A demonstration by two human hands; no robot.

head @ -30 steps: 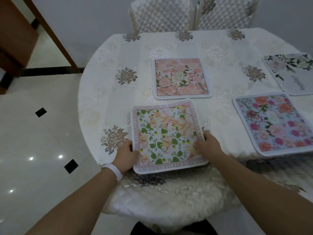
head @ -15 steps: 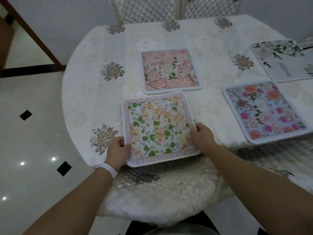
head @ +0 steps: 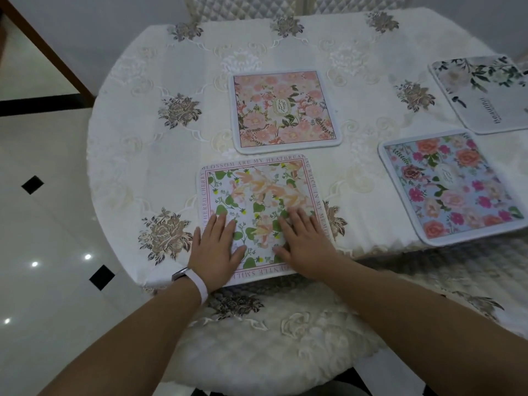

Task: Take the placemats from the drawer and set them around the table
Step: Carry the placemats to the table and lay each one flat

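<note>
A square placemat with green leaves and peach flowers (head: 257,190) lies flat at the near edge of the round table (head: 143,155). My left hand (head: 217,247) presses flat on its near left part, fingers straight. Flat on the mat's near right part lies my right hand (head: 303,241). A pink floral placemat (head: 285,110) sits just beyond it. To the right lie a blue placemat with red and pink roses (head: 454,184) and a white placemat with dark leaves (head: 485,90).
An embroidered white cloth covers the table. A cushioned chair seat (head: 271,332) stands under the near edge, between me and the table. Quilted chair backs (head: 243,8) rise at the far side. Glossy tiled floor (head: 43,224) lies to the left.
Both hands left the side edges of the green-leaf placemat and now lie flat on top of it. The mat sits a little farther onto the table.
</note>
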